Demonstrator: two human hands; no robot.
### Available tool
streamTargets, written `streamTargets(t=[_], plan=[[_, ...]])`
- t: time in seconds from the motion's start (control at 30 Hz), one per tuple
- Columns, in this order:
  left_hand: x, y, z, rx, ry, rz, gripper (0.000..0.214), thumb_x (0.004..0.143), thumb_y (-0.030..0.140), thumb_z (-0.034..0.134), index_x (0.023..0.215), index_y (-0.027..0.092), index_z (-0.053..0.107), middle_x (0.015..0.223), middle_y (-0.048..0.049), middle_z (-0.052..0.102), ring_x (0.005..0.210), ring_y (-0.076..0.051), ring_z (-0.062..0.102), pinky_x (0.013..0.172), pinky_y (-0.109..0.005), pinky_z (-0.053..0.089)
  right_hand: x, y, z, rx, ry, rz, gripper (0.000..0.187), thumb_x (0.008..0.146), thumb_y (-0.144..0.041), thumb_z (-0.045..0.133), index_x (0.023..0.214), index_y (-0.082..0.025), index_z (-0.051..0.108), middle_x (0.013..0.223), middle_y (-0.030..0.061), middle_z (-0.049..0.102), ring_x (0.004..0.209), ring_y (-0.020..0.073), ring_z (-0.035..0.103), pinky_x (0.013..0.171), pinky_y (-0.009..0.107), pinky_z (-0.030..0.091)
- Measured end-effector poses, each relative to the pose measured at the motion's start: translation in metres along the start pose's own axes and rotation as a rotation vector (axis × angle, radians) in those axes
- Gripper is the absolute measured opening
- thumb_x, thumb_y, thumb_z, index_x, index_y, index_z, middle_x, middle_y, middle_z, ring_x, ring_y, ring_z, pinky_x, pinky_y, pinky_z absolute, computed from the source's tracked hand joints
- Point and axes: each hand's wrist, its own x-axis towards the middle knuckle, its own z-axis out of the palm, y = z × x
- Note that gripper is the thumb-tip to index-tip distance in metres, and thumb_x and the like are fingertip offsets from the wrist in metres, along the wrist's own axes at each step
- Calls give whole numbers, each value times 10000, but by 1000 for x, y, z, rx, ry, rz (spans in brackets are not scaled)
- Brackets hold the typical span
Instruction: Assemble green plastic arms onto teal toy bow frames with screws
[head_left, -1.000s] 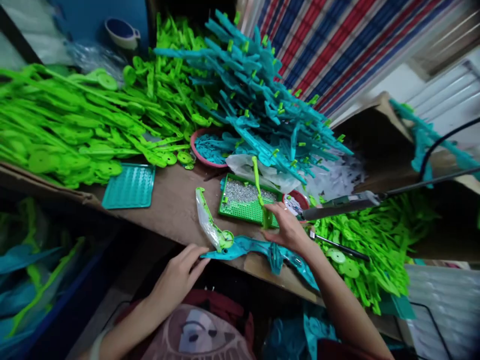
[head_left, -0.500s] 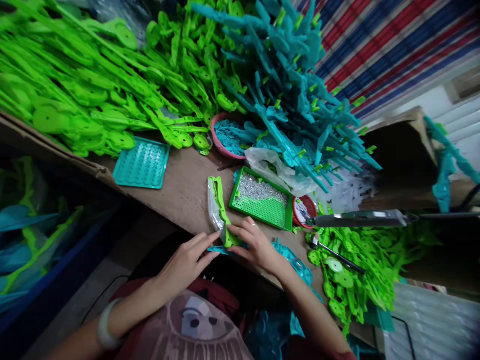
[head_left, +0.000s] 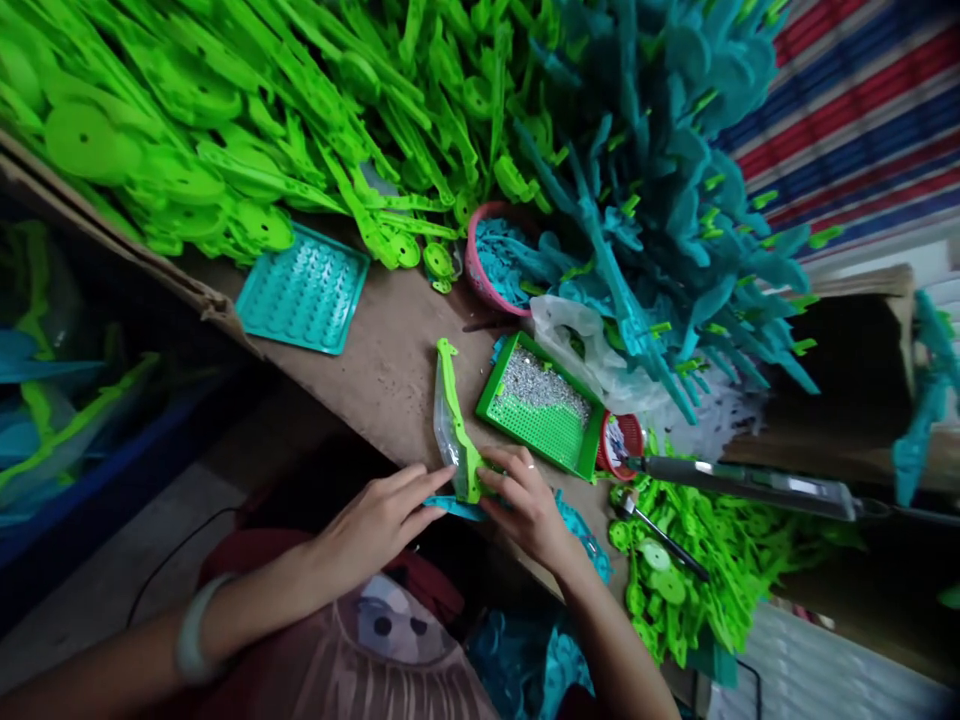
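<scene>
At the bench's front edge, a long bright-green plastic part (head_left: 466, 452) lies with a clear, glossy plastic piece (head_left: 445, 432) along its left side. A blue plastic part (head_left: 459, 508) shows below their near end. My left hand (head_left: 394, 512) comes from the left, its fingertips closed on the near end of the clear piece and the blue part. From the right, my right hand (head_left: 525, 495) pinches the near end of the green part, with bent fingers. What lies under the fingers is hidden.
A green tray (head_left: 547, 428) of small metal screws stands beyond my right hand, near a red basket (head_left: 622, 440). A power screwdriver (head_left: 750, 487) hangs at the right above a hammer (head_left: 660, 532). Green parts (head_left: 225, 130) and blue parts (head_left: 652, 200) are heaped at the back.
The camera view has shifted and turned slightly. Both hands stay at the near end of the green part, which now shows a narrower side and has tilted a little.
</scene>
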Motion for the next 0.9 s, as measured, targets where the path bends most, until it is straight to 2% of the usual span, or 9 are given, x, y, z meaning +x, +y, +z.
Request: streamTargets(t=[0.3,0.43,0.63,0.73,0.77,0.83,0.9], plan=[[-5,-4,4,48,-21,-52,468,993,268,564,1458,249,512,1172,-83,699,1000,-199,715,861,-330,613,-7,-6,3,-88,-27,48,333,957,-155,593,1285,-188,541,1265,188,628,1129,289,583,878,476,576],[-3,-1,3,24,-14,-20,438,1014,248,516,1452,227,511,1096,-63,707,943,-171,718,823,-286,605,-9,-6,3,-94,-76,43,364,979,-169,556,1339,-173,512,1318,203,607,1149,294,611,927,492,570],[-5,-4,4,85,-43,17,411,1025,258,496,1432,204,528,1048,-53,707,871,-156,718,768,-247,594,-9,-7,1,-154,-84,47,334,980,-195,558,1314,-188,551,1239,180,634,1033,276,622,839,442,586],[-4,0,2,210,-66,40,408,1029,242,474,1431,193,525,994,-48,703,811,-152,709,733,-251,596,-9,-6,3,-145,-86,45,327,982,-200,558,1308,-197,560,1207,177,640,1015,266,606,814,430,585],[-3,3,1,266,-61,55,407,1024,227,479,1425,185,531,1000,-60,703,843,-169,711,759,-275,601,-9,-6,5,-143,-72,37,330,977,-199,568,1307,-194,562,1194,178,643,1011,266,600,803,428,586],[2,8,0,400,-61,144,423,1007,175,487,1428,167,527,1158,-117,698,1071,-233,690,919,-362,587,-11,-4,8,-133,-40,4,346,960,-186,598,1304,-176,565,1174,186,646,1013,269,590,793,424,593],[8,10,-1,533,-82,307,446,995,121,458,1436,141,514,1405,-153,602,1347,-285,538,1098,-434,493,-13,-1,10,-118,-24,-20,375,945,-172,619,1316,-166,565,1175,195,647,1040,278,590,810,427,603]])
